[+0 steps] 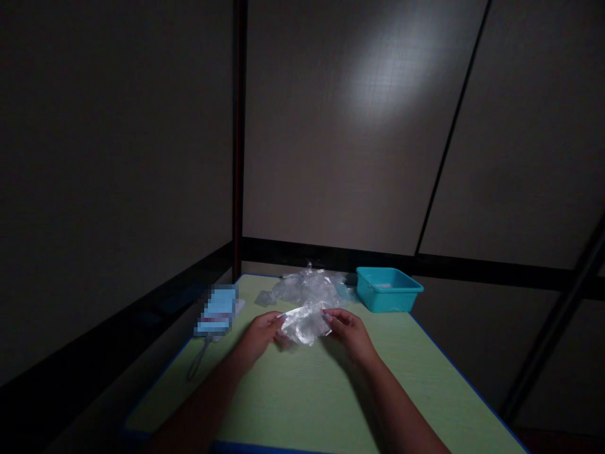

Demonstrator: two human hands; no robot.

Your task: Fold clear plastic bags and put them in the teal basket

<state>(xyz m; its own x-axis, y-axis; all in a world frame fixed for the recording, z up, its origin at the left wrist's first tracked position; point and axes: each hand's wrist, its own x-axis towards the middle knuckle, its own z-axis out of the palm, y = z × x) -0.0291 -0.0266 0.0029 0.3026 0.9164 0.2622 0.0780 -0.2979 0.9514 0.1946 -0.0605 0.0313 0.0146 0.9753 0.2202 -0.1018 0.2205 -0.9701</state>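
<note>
A crinkled clear plastic bag (pixel 305 325) is stretched between my two hands, above the middle of the table. My left hand (pixel 262 334) pinches its left edge between thumb and fingers. On the other side, my right hand (pixel 347 331) grips the right edge the same way. Light glints off the film, and whether anything lies inside the bag I cannot tell. Just behind it spreads a loose pile of similar clear plastic bags (pixel 307 287).
The light green table (pixel 302 397) has a blue edge. A turquoise plastic basket (pixel 390 296) stands at its back right corner. At the left edge rests a phone-like device (pixel 217 312), its screen blurred out, with a strap (pixel 197 362). Walls close off the back and left.
</note>
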